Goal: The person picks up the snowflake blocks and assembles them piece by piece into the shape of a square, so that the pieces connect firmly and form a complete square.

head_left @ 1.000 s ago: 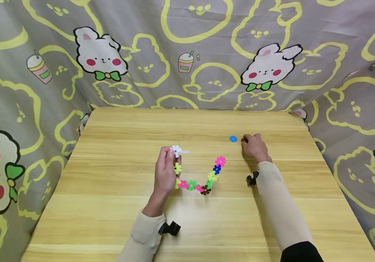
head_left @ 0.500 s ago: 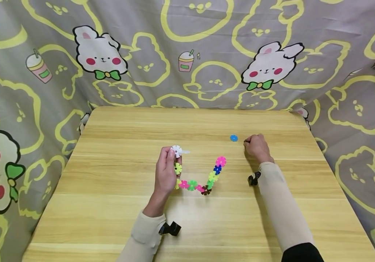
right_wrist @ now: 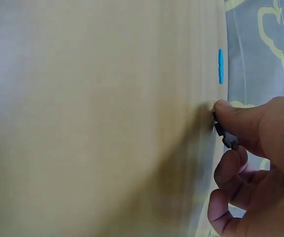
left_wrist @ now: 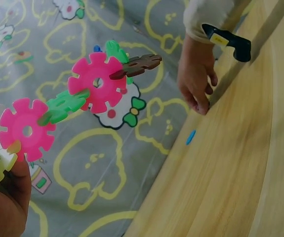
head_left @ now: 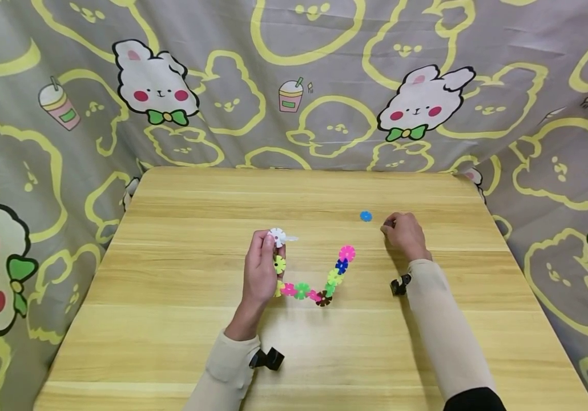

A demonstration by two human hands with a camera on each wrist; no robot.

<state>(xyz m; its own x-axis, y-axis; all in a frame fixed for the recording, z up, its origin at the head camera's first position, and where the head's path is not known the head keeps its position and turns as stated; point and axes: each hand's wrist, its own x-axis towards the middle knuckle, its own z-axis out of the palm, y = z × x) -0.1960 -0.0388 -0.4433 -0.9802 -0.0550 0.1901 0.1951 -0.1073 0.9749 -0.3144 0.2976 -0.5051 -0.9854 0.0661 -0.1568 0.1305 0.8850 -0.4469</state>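
In the head view my left hand grips one end of a chain of interlocking plastic flower discs. A white disc shows at its thumb, and a pink disc ends the chain's right side. In the left wrist view, pink discs and a brown one stick out past the fingers. Over the table's right part, my right hand pinches a dark notched disc between thumb and fingers, best seen in the right wrist view. A blue disc lies just left of that hand.
The pale wooden table runs back to a grey curtain with yellow outlines and rabbit faces. Curtain also hangs at both sides. Black wrist cameras sit on both sleeves.
My right hand has drawn back slightly toward me and to the right, away from the blue disc, taking the dark disc with it. The left hand and chain stay almost still.
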